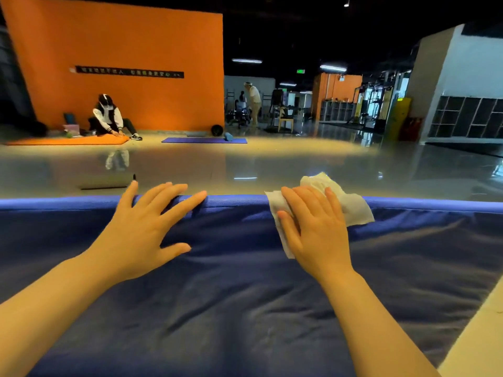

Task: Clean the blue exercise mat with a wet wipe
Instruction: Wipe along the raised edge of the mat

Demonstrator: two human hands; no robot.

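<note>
One wrinkled blue padded exercise mat (245, 295) fills the lower frame. Two hands: left hand (141, 227), fingers spread flat, presses its far edge; right hand (315, 229), fingers straight, presses one white crumpled wet wipe (351, 205) lying under them.

Glossy grey floor (299, 164), orange wall (122, 44), dark ceiling with strip lights (246, 60)
</note>
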